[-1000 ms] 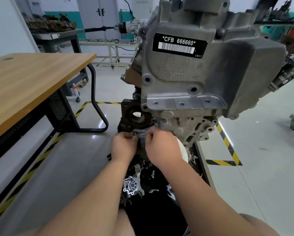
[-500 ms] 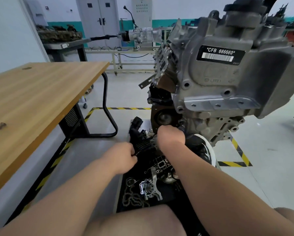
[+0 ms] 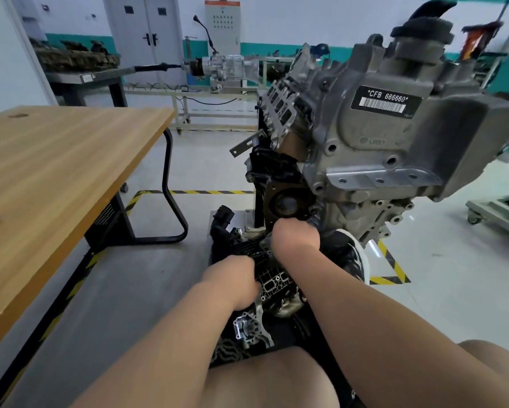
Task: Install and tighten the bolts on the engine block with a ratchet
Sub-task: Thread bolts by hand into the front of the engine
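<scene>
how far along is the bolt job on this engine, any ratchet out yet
Done: nothing I can confirm from this view. In hand: the right hand is against the lower edge of the engine block, fingers hidden; the left hand is down among the loose parts below it. Left: no ratchet is in view, so tightening looks not yet begun.

- Black label (image 3: 385,102) on the grey side cover of the engine (image 3: 424,166): white print "*CFB 666660*".
- White barcode (image 3: 382,106) just under that number, same label; no digits legible in it.
- Tiny print in the label's lower right corner: too small to read.
- Cast marks (image 3: 371,141) on the cover below the label: blurred, unreadable.
- White tag (image 3: 87,78) on the edge of the far metal bench (image 3: 100,74): unreadable.
- Orange strip (image 3: 222,2) atop the grey wall cabinet (image 3: 222,28): no legible text.
</scene>
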